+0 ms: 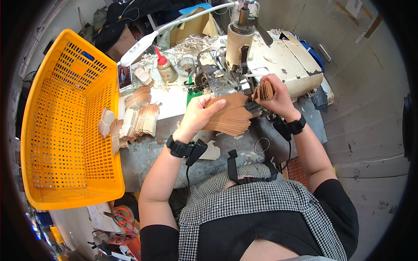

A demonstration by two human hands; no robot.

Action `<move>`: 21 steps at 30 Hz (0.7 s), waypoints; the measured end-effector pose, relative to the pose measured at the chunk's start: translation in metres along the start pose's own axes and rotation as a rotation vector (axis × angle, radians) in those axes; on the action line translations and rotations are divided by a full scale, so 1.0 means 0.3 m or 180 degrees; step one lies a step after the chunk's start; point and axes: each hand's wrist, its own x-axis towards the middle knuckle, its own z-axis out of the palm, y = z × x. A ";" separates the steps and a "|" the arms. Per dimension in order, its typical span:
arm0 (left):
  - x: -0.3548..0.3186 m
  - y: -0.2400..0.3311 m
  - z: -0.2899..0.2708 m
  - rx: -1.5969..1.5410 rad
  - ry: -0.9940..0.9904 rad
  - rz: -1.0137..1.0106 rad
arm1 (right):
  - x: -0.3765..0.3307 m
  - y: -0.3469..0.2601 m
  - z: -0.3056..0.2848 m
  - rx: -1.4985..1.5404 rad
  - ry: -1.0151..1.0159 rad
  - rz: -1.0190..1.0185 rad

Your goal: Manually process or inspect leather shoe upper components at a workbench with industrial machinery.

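Note:
My left hand (197,115) grips a fanned stack of flat brown leather pieces (230,116), thumb on top and fingers underneath. Close to its right, my right hand (281,96) is closed around a smaller bunch of brown leather pieces (264,91), whose edges face up. Both hands are just in front of a cream-coloured bench machine (239,47) with a metal working head (220,76). Banded bundles of tan leather pieces (147,119) lie left of my left hand, at the edge of the yellow basket.
A large yellow plastic basket (114,174) stands at the left. Behind the hands are a red-tipped glue bottle (166,69), a glass jar (186,66), a white lamp arm (141,48) and heaped shavings (200,43). A rubber band (262,145) lies on the grey bench (143,167). Orange-handled scissors (125,218) are lower left.

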 end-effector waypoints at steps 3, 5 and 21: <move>0.004 -0.009 -0.002 -0.0011 -0.0002 -0.0002 | -0.003 0.006 0.001 0.0048 -0.0015 0.0040; 0.002 -0.006 0.000 -0.0030 0.0003 -0.0005 | -0.002 0.007 0.001 0.0035 -0.0025 0.0023; 0.003 -0.011 0.002 0.0063 0.0002 0.0037 | -0.002 -0.001 -0.004 -0.0145 -0.0079 -0.0041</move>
